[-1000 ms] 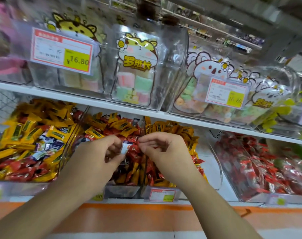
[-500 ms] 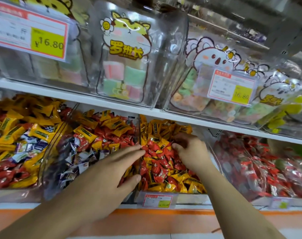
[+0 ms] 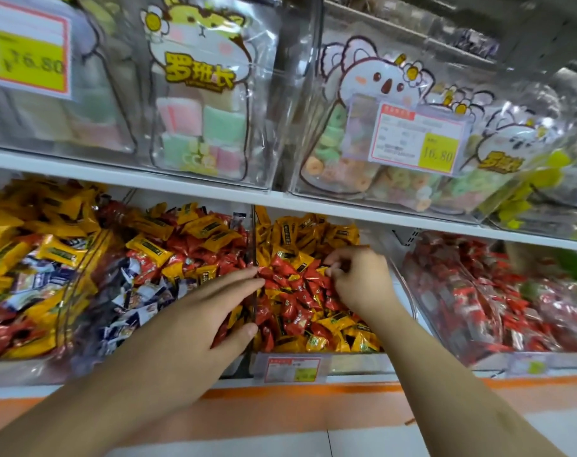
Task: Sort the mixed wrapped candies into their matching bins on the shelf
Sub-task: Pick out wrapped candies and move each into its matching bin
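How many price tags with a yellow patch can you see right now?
4: one upper shelf tag at far left, one on the koala bag bin, one on the bin front below the hands, one blurred at lower right. Others may sit out of frame.

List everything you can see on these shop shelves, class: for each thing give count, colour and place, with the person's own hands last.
Mixed candy bins: three, clear, lower shelf left to centre; yellow, red and blue-white wrappers.
Red candy bin: one, clear, lower right.
Marshmallow bags: at least two, clear with pink and green cubes, upper left.
Ring candy bags: at least two, clear with pastel rings, upper right.
Price tags: four, red-edged with yellow; two upper, two lower.
Left hand: fingers straight, over the centre bins' divider.
Right hand: curled fingers pinching among red candies.
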Demonstrator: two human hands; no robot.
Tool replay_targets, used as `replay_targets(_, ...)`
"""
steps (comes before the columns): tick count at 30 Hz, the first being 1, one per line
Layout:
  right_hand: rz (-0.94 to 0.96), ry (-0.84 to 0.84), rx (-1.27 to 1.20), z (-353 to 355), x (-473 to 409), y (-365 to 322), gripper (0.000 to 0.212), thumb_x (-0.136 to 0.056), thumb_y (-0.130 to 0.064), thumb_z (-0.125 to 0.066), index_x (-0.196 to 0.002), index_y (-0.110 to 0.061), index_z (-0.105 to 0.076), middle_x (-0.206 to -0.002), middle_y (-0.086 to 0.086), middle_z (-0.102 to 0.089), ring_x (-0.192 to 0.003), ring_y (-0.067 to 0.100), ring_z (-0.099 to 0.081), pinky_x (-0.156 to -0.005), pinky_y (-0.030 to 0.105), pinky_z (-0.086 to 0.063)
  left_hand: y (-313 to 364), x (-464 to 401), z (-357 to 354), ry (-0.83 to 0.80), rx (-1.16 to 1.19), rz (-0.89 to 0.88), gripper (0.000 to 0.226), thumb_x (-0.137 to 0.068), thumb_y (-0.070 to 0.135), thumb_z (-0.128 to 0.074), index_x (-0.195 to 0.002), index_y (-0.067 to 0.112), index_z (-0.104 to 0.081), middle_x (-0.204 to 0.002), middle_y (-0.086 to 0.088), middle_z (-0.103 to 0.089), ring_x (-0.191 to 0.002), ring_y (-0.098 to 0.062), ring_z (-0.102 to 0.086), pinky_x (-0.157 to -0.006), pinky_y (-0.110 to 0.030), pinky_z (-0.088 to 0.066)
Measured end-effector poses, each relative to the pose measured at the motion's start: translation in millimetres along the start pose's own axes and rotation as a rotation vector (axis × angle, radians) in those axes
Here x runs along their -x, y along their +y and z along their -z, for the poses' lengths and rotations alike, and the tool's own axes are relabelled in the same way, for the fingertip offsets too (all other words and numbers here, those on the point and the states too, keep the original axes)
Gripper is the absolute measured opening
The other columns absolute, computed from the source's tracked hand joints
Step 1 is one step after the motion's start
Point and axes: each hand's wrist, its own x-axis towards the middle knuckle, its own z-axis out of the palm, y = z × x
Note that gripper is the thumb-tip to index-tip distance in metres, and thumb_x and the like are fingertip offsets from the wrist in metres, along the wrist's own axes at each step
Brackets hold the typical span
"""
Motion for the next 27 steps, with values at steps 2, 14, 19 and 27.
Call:
replay_targets(2,-0.023,0.035,-0.042,5.2,3.5,1.2,0.020,-0.089,-0.005,-0.072,-0.087,-0.024,-0.079,-0.069,-0.023,-0.061,-0.067,-0.006,-0.060,-0.067,0.016,-0.042,1.0,-1.1,-1.4,-0.002,0.015,0.018,0.057,-0.100,0.062,-0.042,-0.150,0.067,-0.015,-0.150,0.056,0.008,-0.141,0.027,-0.001,-0.112,-0.011,-0.014)
replay_targets(14,-0.019,-0.156,-0.776,51.5,50.1,-80.3,0.008,-0.088,-0.009,-0.081,-0.089,-0.017,-0.080,-0.082,0.002,-0.076,-0.076,0.010,-0.068,-0.072,0.017,-0.052,-1.5,-0.6,11.5,0.287,0.138,0.093,0.045,-0.094,0.052,-0.064,-0.138,0.050,-0.051,-0.129,0.037,-0.056,-0.113,0.027,-0.044,-0.097,-0.006,-0.041)
replay_targets(19,0.103,-0.363,-0.785,40.2,70.0,-127.2,0.008,-0.089,-0.008,-0.078,-0.092,-0.015,-0.080,-0.088,0.005,-0.078,-0.085,0.019,-0.074,-0.081,0.026,-0.060,-2.8,7.2,22.3,0.369,0.173,0.166,0.027,-0.092,0.049,-0.068,-0.116,0.052,-0.057,-0.099,0.032,-0.063,-0.098,0.019,-0.056,-0.071,-0.005,-0.044)
replay_targets(27,0.007,-0.088,-0.523,30.8,37.4,-75.2,0.019,-0.095,-0.010,-0.068,-0.093,-0.026,-0.079,-0.082,-0.004,-0.075,-0.070,0.006,-0.063,-0.066,0.023,-0.051,-16.1,17.1,31.6,0.318,-0.098,0.216,0.054,-0.097,0.037,-0.066,-0.148,0.042,-0.047,-0.149,0.023,-0.048,-0.123,-0.001,-0.055,-0.091,-0.010,-0.041)
